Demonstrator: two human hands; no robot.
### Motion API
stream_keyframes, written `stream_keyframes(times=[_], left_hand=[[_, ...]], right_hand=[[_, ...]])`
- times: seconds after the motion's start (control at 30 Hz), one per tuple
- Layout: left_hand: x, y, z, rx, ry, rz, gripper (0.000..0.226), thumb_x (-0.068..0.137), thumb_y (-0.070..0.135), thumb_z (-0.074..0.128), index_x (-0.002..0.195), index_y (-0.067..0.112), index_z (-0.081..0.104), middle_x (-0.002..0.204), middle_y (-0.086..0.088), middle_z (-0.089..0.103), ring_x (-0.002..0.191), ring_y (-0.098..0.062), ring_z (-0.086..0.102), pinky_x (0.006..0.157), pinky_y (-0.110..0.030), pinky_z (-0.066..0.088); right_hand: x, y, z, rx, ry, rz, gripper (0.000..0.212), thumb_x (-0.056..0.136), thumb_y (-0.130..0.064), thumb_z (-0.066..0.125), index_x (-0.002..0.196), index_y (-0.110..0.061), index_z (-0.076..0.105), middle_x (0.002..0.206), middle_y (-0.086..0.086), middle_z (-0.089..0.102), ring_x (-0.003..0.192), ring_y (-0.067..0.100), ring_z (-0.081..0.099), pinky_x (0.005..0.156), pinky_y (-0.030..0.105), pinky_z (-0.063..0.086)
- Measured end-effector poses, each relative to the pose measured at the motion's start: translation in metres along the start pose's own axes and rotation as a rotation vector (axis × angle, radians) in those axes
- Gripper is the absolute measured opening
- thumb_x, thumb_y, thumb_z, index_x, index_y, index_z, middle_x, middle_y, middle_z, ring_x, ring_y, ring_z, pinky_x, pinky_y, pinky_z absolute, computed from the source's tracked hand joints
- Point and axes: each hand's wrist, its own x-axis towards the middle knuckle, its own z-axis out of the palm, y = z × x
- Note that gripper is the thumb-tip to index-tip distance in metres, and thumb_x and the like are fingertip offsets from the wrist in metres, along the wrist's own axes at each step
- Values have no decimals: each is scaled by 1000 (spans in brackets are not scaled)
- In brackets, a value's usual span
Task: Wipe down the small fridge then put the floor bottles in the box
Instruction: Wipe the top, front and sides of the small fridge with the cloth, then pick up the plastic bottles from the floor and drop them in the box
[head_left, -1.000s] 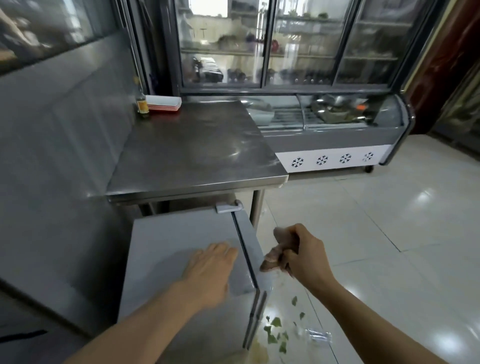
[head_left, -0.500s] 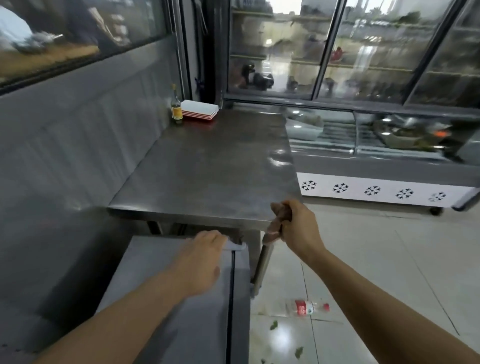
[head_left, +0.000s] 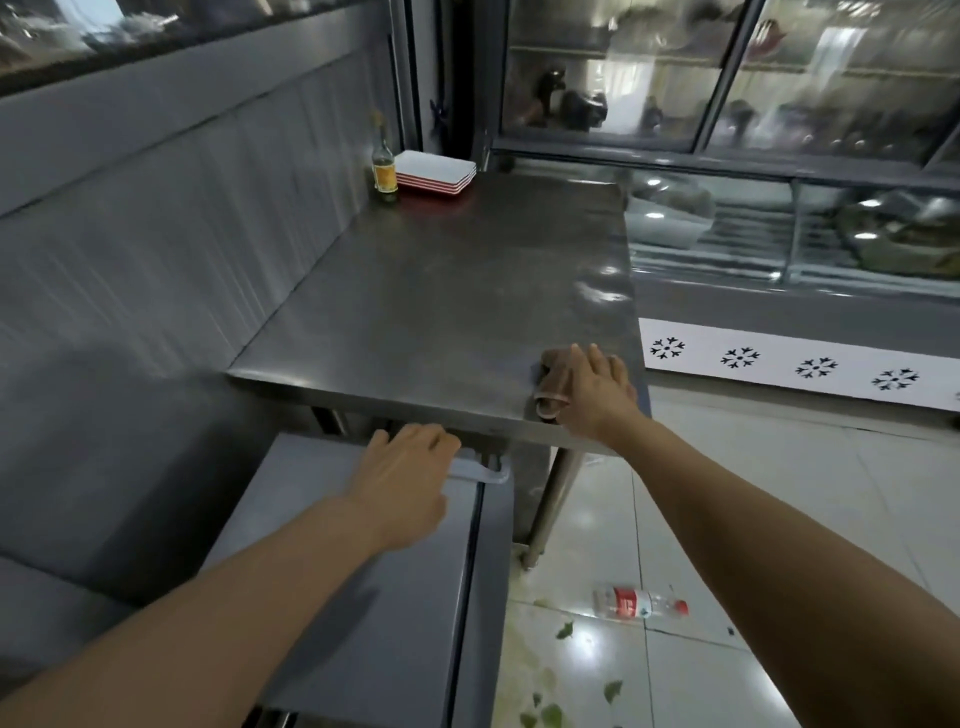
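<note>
Cloth (head_left: 553, 383) under my right hand (head_left: 597, 387), fingers flat, pressing it on steel table (head_left: 441, 312) corner. Left hand (head_left: 402, 478) relaxed on small fridge (head_left: 363, 597) top. Wiping seems finished; next, grab floor bottle (head_left: 639, 605).

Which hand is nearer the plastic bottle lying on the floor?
Right. The right hand rests on the cloth above the bottle; the left hand is over the fridge.

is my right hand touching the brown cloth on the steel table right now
Touching. In the head view the right hand lies flat on the brown cloth at the steel table's near corner, with no gap between them.
</note>
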Motion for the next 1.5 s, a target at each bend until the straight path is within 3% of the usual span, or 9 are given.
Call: stream_keyframes(times=[0.2, 0.4, 0.7, 0.9, 1.07, 1.2, 1.37, 1.5], left_hand=[[-35, -2, -2, -58, -20, -18, 50, 87, 30, 54, 133, 19, 36, 133, 0, 40, 123, -20, 37, 103, -39, 32], [-107, -8, -11, -124, -16, -66, 58, 88, 27, 53, 139, 16, 28, 142, -4, 35, 128, -23, 34, 108, -40, 22], [-278, -19, 11, -112, -49, -106, 56, 88, 29, 54, 138, 16, 32, 141, -3, 39, 128, -24, 36, 103, -41, 27], [-388, -34, 55, -163, -134, -206, 54, 89, 29, 54, 138, 17, 33, 139, -3, 41, 128, -24, 38, 105, -46, 29], [-454, -48, 95, -189, -223, -330, 48, 88, 28, 51, 133, 18, 37, 134, -4, 44, 123, -25, 43, 101, -42, 34], [-492, -53, 130, -264, -275, -455, 45, 88, 26, 52, 130, 17, 40, 130, -7, 48, 121, -28, 45, 102, -44, 36], [-524, -49, 182, -323, -399, -566, 56, 89, 34, 52, 139, 19, 32, 139, -9, 42, 127, -28, 41, 108, -44, 29], [-534, -43, 233, -342, -440, -650, 48, 89, 26, 52, 133, 15, 39, 134, -10, 47, 122, -28, 46, 104, -44, 35]], right_hand=[[-58, -19, 13, -111, -25, -100, 82, 88, -16, 59, 151, -20, 7, 160, 5, 0, 146, 32, -5, 118, 48, 6], [-154, -64, 15, -220, -23, -261, 75, 83, -17, 65, 145, -15, 23, 153, 7, 21, 141, 31, 16, 113, 50, 25], [-321, -127, 83, -305, -94, -340, 79, 85, -21, 69, 147, -16, 19, 157, 10, 13, 143, 33, 14, 114, 45, 25], [-413, -157, 151, -395, -195, -420, 77, 85, -12, 65, 147, -14, 18, 156, 11, 9, 141, 32, 16, 111, 44, 26], [-455, -169, 199, -456, -293, -485, 74, 87, -13, 62, 147, -14, 20, 158, 13, 7, 142, 31, 17, 113, 41, 24], [-475, -167, 236, -462, -364, -498, 70, 86, -12, 62, 145, -13, 23, 157, 13, 10, 141, 32, 19, 112, 40, 24], [-486, -152, 286, -466, -454, -498, 74, 85, -15, 65, 145, -13, 21, 156, 11, 14, 141, 31, 19, 112, 41, 25], [-486, -134, 326, -444, -507, -497, 77, 87, -13, 62, 147, -11, 14, 156, 13, 12, 141, 32, 18, 111, 41, 27]])
